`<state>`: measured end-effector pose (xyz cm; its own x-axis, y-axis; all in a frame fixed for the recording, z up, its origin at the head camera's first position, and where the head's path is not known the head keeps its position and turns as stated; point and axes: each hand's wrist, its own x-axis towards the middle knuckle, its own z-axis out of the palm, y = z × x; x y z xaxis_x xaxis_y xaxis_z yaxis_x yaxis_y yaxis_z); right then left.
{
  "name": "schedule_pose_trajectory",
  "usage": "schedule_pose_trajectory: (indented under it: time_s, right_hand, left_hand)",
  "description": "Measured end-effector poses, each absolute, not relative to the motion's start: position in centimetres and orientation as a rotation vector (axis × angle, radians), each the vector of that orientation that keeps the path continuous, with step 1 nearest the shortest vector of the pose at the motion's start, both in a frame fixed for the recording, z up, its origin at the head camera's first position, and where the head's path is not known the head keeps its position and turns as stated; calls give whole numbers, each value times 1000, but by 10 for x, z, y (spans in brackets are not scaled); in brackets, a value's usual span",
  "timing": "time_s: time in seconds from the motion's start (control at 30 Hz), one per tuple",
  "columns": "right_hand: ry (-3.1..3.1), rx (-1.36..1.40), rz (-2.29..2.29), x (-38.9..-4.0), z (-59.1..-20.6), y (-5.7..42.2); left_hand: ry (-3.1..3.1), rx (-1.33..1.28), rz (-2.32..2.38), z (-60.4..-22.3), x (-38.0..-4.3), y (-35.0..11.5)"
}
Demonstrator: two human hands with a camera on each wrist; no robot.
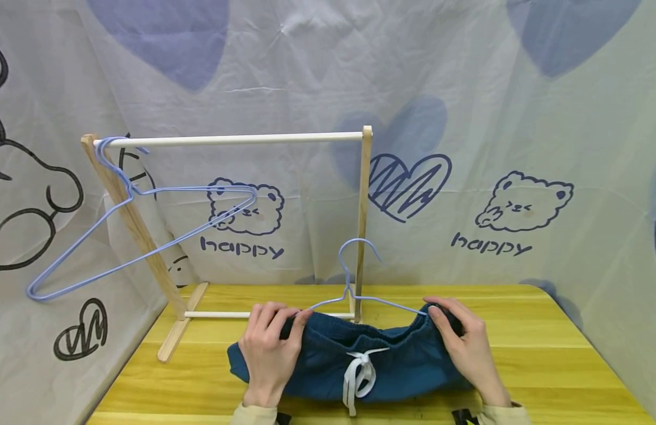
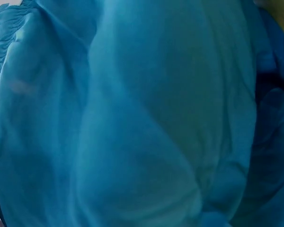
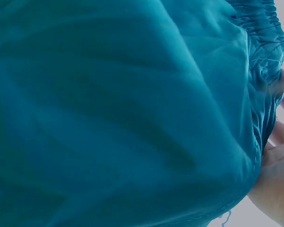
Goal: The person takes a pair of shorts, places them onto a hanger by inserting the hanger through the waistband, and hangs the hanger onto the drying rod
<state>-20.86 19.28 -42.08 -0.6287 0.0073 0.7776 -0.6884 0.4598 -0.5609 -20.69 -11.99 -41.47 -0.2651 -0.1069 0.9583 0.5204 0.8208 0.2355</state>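
Dark blue shorts point(image 1: 407, 366) with an elastic waistband and a white drawstring bow point(image 1: 359, 375) are held up in front, waistband uppermost. My left hand point(image 1: 271, 348) grips the waistband at its left end, and my right hand point(image 1: 466, 339) pinches the opposite end between thumb and fingers. A light blue wire hanger point(image 1: 348, 277) rises behind the waistband, hook upward; its two arms slope down to the hands, and its lower part is hidden by the cloth. Blue fabric point(image 2: 146, 113) fills the left wrist view. The gathered waistband point(image 3: 265, 47) shows beside my fingers in the right wrist view.
A wooden rack point(image 1: 364, 206) with a white top rail point(image 1: 227, 140) stands on the yellow wood-grain table point(image 1: 545, 354), behind and left of the shorts. Blue hangers point(image 1: 195, 190) hang at the rail's left end. A printed cloth point(image 1: 317, 71) forms the backdrop.
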Motion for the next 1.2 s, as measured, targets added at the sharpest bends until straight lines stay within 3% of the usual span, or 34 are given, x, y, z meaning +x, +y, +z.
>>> schedule_pose_trajectory:
  time_s: [0.57,0.93,1.2]
  right_hand:
    - [-2038,589,1167,-208,-420,191]
    - [-2108,536,1170,-204,-417,189]
    - [-2099,556,1201,-203,-418,185]
  left_hand:
    - [-1741,-147,-599,-413,-205,-121]
    - [-1766,-246,-604,-413,-205,-123]
    - [-1883,-455,-672,-413,-205,-125]
